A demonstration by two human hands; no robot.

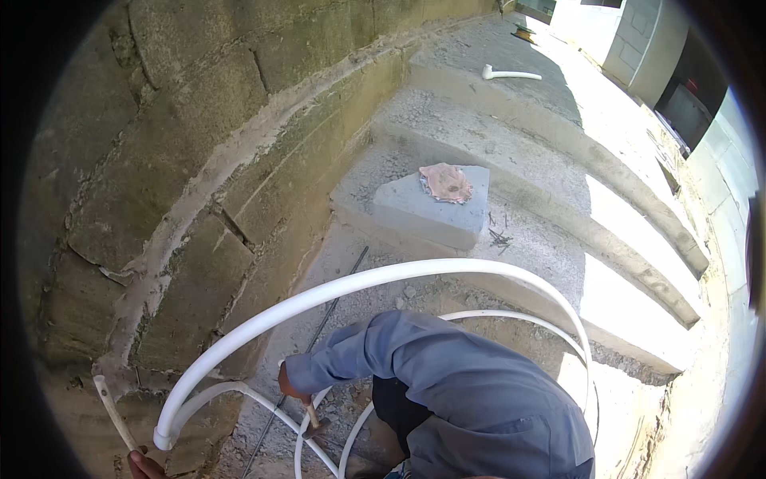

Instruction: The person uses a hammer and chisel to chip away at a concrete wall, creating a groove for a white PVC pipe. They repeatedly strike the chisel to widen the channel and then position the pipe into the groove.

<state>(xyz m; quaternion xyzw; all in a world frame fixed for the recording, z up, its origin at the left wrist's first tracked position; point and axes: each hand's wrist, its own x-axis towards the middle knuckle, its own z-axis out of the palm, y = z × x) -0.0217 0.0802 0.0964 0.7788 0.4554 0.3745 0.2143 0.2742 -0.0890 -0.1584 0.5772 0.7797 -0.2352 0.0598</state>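
My right arm, in a blue-grey sleeve, reaches across the lower middle of the head view. At its end my right hand (295, 386) is closed round the short wooden handle of a hammer (317, 428); its dark head hangs just above the rubble. Low at the left edge, my left hand (146, 465) is closed round a pale stick (116, 413) that slants up to the left. A white flexible pipe (383, 275) arches in large loops around my right arm. Its collared end (164, 439) is close beside my left hand. Part of the pipe is hidden behind my sleeve.
Concrete steps (511, 144) rise ahead, strewn with grit. On them sit a grey block (431, 215) with a crumpled pinkish sheet (447, 184), and higher up a white elbow pipe (511, 74). A block wall (191, 160) rises at left. A thin dark rod (339, 299) lies below.
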